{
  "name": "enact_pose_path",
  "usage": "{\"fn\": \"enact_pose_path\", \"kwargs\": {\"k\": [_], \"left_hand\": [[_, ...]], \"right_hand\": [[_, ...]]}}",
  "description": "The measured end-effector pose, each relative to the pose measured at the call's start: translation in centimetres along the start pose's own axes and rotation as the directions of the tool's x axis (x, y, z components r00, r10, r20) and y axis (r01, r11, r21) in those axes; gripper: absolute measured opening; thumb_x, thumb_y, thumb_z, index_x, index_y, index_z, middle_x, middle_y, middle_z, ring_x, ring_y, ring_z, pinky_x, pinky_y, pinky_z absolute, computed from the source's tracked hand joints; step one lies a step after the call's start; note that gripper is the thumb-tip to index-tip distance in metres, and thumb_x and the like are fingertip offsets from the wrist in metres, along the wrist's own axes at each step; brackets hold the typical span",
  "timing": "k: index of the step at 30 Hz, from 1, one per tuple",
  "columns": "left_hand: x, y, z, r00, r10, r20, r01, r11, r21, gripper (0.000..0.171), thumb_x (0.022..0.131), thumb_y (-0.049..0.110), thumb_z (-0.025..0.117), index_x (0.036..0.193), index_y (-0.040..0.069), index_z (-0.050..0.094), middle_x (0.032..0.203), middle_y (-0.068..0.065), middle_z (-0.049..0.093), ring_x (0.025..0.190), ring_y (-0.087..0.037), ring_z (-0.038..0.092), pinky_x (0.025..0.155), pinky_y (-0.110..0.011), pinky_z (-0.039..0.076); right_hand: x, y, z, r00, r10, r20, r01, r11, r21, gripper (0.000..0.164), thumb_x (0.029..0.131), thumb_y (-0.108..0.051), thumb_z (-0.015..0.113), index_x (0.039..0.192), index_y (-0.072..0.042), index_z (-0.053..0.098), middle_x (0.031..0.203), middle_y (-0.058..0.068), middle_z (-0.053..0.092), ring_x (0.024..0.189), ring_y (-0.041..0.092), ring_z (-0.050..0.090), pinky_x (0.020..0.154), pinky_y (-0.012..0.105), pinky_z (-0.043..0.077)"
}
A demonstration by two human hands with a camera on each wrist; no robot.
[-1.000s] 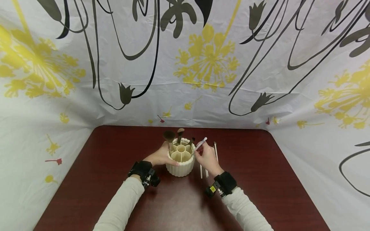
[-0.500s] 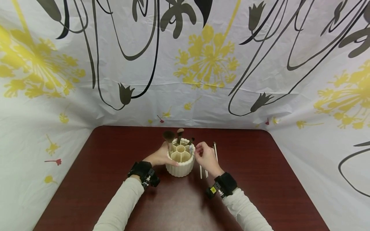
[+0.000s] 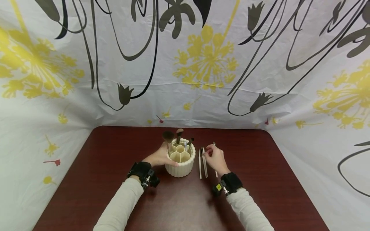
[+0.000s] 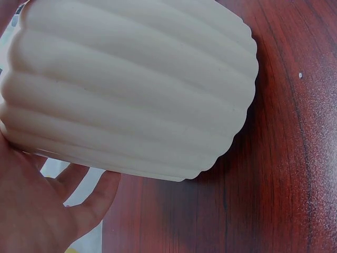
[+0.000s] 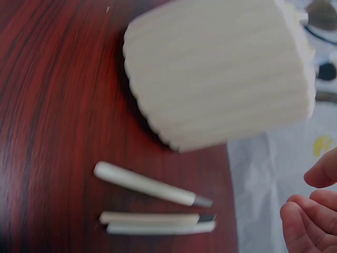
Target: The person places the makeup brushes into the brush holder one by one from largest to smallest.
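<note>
A cream fluted makeup brush holder (image 3: 180,169) with divided compartments stands on the table. My left hand (image 3: 158,157) grips its left side, thumb across the front and fingers behind. A big fluffy makeup brush (image 3: 168,136), two smaller brushes and a slim stick with a pale tip (image 3: 185,146) stand in the compartments. My right hand (image 3: 216,159) hovers right of the holder, holding nothing, fingers loosely bent and thumb apart. Beneath it a makeup brush (image 3: 216,174) is partly hidden. Nearer the holder lie a white-handled brush (image 5: 145,182) and a side-by-side pair (image 5: 152,217).
The dark red wooden table (image 3: 110,179) ends at a rounded far edge just behind the holder. A white cloth (image 3: 150,70) with yellow and grey flower prints hangs around the table's back and sides.
My right hand let go of the pale stick, which now stands in the holder, and moved right over the brushes. My left hand kept its grip on the holder.
</note>
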State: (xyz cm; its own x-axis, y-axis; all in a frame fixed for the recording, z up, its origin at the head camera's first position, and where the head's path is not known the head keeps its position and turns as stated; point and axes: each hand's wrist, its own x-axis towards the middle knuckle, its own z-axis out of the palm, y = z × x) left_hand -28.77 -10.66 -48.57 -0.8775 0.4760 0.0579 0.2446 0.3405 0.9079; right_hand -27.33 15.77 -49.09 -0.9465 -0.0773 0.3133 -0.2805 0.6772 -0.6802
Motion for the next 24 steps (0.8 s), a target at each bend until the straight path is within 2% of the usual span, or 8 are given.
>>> {"fn": "enact_pose_path", "kwargs": {"k": [6,11,20,24], "left_hand": [[-1.2,3.1,-0.4,0.999,-0.02,0.026,0.021,0.999,-0.038,0.1,0.062,0.007,0.08,0.134,-0.011,0.014,0.136,-0.028,0.022,0.126,-0.037,0.028,0.103,-0.048,0.024],[-1.2,3.1,-0.4,0.999,-0.034,0.025,0.035,0.999,-0.03,0.1,0.062,0.008,0.08,0.134,-0.011,0.014,0.135,-0.027,0.022,0.125,-0.037,0.028,0.103,-0.048,0.024],[-1.1,2.9,-0.4,1.0,-0.014,0.027,0.014,1.0,-0.004,0.101,0.062,0.01,0.081,0.134,-0.01,0.014,0.135,-0.028,0.022,0.125,-0.038,0.028,0.103,-0.048,0.024],[-0.4,1.0,-0.1,1.0,-0.003,0.016,0.003,1.0,0.002,0.103,0.061,0.011,0.082,0.136,-0.007,0.013,0.136,-0.026,0.021,0.126,-0.037,0.028,0.103,-0.049,0.024]], "right_hand": [[-0.1,2.0,-0.4,0.998,0.061,0.022,-0.06,0.997,-0.052,0.021,0.08,-0.003,0.061,0.099,0.005,0.059,0.078,0.011,0.062,0.069,0.02,0.056,0.058,0.03,0.044],[-0.3,3.2,-0.6,0.993,0.11,0.033,-0.106,0.99,-0.097,0.024,0.08,-0.005,0.06,0.1,0.007,0.059,0.079,0.013,0.062,0.069,0.021,0.058,0.057,0.031,0.046],[-0.5,4.5,-0.8,0.979,0.201,0.038,-0.194,0.97,-0.148,0.024,0.079,-0.007,0.058,0.099,0.006,0.059,0.079,0.014,0.063,0.067,0.022,0.058,0.059,0.035,0.047],[-0.7,5.1,-0.7,0.976,0.213,0.049,-0.201,0.963,-0.18,0.023,0.08,-0.007,0.058,0.099,0.006,0.059,0.08,0.014,0.062,0.065,0.022,0.058,0.057,0.033,0.046]]}}
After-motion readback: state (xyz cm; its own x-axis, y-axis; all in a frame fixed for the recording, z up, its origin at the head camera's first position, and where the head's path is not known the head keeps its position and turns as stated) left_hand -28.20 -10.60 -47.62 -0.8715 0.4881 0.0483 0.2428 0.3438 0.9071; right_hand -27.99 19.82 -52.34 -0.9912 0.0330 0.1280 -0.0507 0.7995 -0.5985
